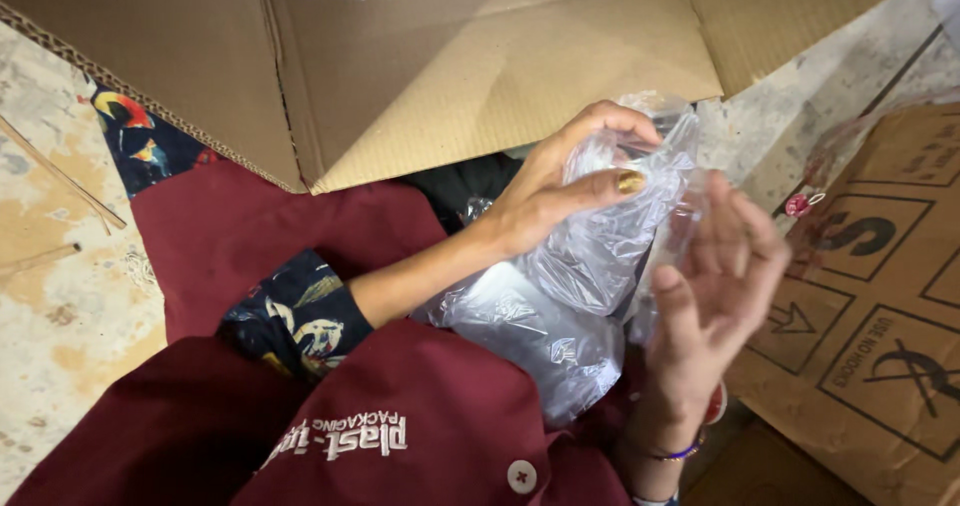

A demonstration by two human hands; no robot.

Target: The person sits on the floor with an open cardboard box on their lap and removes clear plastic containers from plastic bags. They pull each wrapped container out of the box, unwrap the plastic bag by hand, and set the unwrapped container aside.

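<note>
Gripping a clear plastic bag, left hand closed; right hand open

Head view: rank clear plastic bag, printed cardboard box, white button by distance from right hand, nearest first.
1. clear plastic bag: touching the right hand, on its left.
2. printed cardboard box: just right of it.
3. white button: lower left, on the maroon garment.

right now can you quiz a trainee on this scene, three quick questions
1. True or false: the left hand grips the clear bag.
2. What stands open behind the hands: A a cardboard box, B a metal bin, C a drawer?
3. How is the right hand held?

Key:
1. True
2. A
3. Open, fingers spread, palm against the bag's side
</note>
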